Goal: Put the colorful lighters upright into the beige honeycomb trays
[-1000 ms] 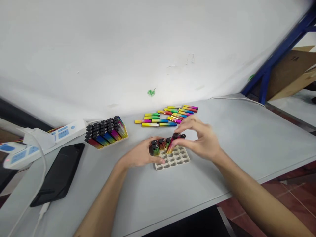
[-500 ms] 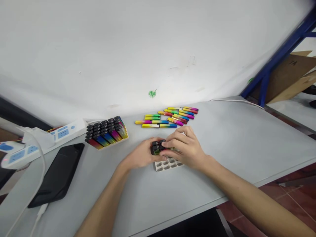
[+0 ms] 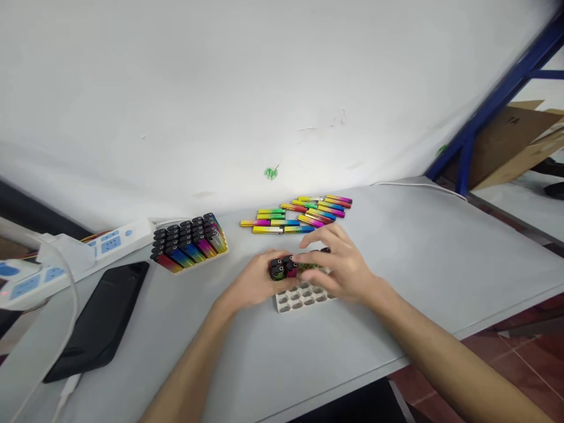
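Several lighters (image 3: 277, 271) with black tops and coloured bodies stand upright in a bunch at the left part of a pale tray (image 3: 304, 298) with rows of oval holes. My left hand (image 3: 255, 277) is closed round this bunch, thumb in front and fingers behind. Over the tray, to the right of the bunch, my right hand (image 3: 343, 264) has its fingers apart, one fingertip close to the nearest black top; I cannot tell if it touches. Part of another black top (image 3: 325, 250) shows behind the right fingers. That hand hides much of the tray's far side.
More lighters lie flat in a loose group, such as a yellow-and-blue one (image 3: 301, 230), near the wall. A filled tray of lighters (image 3: 189, 247) stands at the left, beside a black phone (image 3: 99, 320) with a cable and a white power strip (image 3: 118, 241). Cardboard boxes (image 3: 506, 141) are beyond the blue frame.
My right fingers have spread and lifted slightly off the lighter they were at, moving a little to the right. My left hand stays round the bunch. The view has shifted slightly.
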Tool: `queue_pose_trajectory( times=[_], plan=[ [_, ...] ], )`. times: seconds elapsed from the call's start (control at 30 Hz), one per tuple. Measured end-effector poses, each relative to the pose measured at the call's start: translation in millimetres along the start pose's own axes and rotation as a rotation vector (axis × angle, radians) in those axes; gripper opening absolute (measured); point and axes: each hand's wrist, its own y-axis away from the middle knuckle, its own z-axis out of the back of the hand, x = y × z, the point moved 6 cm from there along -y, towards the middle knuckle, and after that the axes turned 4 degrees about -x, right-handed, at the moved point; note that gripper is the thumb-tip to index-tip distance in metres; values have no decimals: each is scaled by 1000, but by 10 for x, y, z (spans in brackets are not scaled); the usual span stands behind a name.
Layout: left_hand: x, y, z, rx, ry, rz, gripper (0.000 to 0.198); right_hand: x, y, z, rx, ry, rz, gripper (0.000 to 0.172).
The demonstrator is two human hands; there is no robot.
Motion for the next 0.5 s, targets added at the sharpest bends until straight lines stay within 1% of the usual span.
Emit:
queue_pose_trajectory(
  times=[0.03,0.1,0.13,0.17,0.23,0.3,0.33,0.4,0.5],
  plan=[
    [1,-1,3,-5,-14,-3,27,-109,-10,29,-29,-9,-70,29],
    [-6,-3,6,-10,-41,-13,26,-410,4,60,-80,48,-243,32],
    [-13,-4,7,-11,-52,-17,25,-564,29,43,-68,114,-306,29],
    [-19,-5,7,-12,-59,-17,26,-696,58,-9,-16,175,-329,25],
    [-24,-6,8,-16,-59,-4,29,-888,135,-159,130,269,-305,24],
    [-20,-7,8,-23,-53,11,34,-994,223,-288,234,324,-277,28],
    [-15,-6,8,-29,-48,15,36,-1020,259,-327,256,339,-274,29],
    [-5,-5,7,-33,-38,17,38,-1034,304,-355,258,351,-286,27],
    [5,-1,4,-29,-19,10,40,-1020,321,-325,239,307,-326,17]
  ],
)
